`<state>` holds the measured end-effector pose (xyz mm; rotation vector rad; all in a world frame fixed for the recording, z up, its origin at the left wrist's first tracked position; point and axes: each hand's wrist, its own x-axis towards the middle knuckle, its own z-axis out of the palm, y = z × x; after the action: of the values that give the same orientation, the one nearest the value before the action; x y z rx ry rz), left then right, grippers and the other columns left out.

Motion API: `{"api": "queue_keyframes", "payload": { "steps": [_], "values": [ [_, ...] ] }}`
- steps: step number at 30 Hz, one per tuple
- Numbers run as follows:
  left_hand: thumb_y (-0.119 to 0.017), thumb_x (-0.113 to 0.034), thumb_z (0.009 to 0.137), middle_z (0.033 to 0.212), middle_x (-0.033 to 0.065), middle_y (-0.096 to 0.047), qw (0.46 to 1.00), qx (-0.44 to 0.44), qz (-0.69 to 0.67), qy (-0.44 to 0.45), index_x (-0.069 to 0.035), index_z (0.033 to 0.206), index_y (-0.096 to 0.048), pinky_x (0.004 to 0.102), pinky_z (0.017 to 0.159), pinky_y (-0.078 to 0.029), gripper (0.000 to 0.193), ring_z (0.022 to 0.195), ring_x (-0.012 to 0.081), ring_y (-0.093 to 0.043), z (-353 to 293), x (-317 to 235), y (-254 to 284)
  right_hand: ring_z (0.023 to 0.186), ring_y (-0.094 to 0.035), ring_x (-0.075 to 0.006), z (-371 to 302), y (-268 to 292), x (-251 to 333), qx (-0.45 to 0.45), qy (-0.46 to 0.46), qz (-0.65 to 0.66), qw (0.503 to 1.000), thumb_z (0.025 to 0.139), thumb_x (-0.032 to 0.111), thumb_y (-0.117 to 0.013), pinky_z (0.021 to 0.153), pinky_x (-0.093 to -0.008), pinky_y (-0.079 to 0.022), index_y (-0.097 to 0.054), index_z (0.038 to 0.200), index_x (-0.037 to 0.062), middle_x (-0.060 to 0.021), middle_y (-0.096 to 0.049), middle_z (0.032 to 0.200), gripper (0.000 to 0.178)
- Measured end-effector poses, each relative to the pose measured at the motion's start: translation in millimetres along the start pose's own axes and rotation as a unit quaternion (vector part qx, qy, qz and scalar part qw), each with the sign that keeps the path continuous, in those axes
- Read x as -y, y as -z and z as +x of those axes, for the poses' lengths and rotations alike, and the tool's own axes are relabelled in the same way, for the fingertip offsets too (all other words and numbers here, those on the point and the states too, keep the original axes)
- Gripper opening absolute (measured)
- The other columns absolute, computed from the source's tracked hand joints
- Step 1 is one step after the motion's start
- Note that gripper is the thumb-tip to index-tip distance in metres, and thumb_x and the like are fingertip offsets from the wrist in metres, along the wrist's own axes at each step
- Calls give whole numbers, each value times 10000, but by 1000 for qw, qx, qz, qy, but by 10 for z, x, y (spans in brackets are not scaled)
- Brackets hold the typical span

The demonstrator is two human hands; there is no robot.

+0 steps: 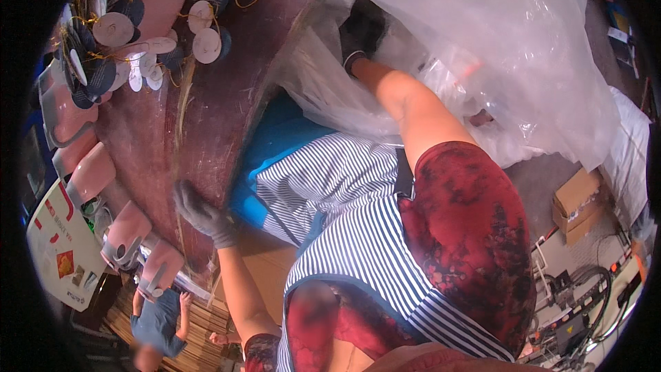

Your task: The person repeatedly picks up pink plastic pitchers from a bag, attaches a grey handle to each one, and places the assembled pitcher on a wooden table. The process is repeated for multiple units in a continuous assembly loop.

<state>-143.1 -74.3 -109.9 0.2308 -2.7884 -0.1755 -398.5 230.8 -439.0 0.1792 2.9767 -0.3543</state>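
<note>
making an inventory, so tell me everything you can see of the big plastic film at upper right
The plastic film is large, translucent and whitish, thin-looking, with creases, soft folds and glossy glare. It spreads loosely bunched beside the brown table. The dark-gloved right hand is among its folds; whether it grips is unclear. Bag or sheet, I cannot tell.

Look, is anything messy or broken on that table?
A bit messy: the round tags are in a jumble, some showing white, some dark. The brown tabletop looks scratched and worn, but I see nothing broken.
</note>
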Motion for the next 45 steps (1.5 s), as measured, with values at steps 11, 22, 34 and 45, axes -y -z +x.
{"api": "queue_keyframes", "payload": {
  "steps": [11,22,34,45],
  "values": [
    [-457,-98,963,1311,234,-562,998,-1,64,16,15,1254,-569,492,1085,-371,331,1230,401,-526,30,-251,98,1338,-432,-309,296,-1212,-702,173,206,-233,935,956,281,-464,1101,-423,-337,-485,1397,35,-217,-456,1443,505],
    [-437,-109,938,1341,208,-550,996,23,70,44,-13,1283,-561,512,1102,-340,379,1278,421,-484,-16,-183,143,1232,-502,-322,518,-744,-730,188,163,-126,960,938,254,-487,1040,-434,-386,-514,1355,74,-197,-526,1329,455],
    [-500,-92,791,1343,181,-544,996,22,56,66,-61,1276,-578,516,1105,-314,492,1285,402,-465,170,-193,279,1116,-578,-337,869,-603,-270,191,129,-113,966,919,226,-512,972,-447,-440,-545,1309,116,-175,-601,1205,406],
    [-536,-90,789,1334,155,-549,995,19,30,89,-101,1269,-577,529,1086,-324,482,1260,379,-482,9,-166,320,1010,-648,-350,628,669,-482,205,89,-103,969,901,199,-535,911,-458,-490,-573,1267,154,-156,-671,1092,370]
  ]
}}
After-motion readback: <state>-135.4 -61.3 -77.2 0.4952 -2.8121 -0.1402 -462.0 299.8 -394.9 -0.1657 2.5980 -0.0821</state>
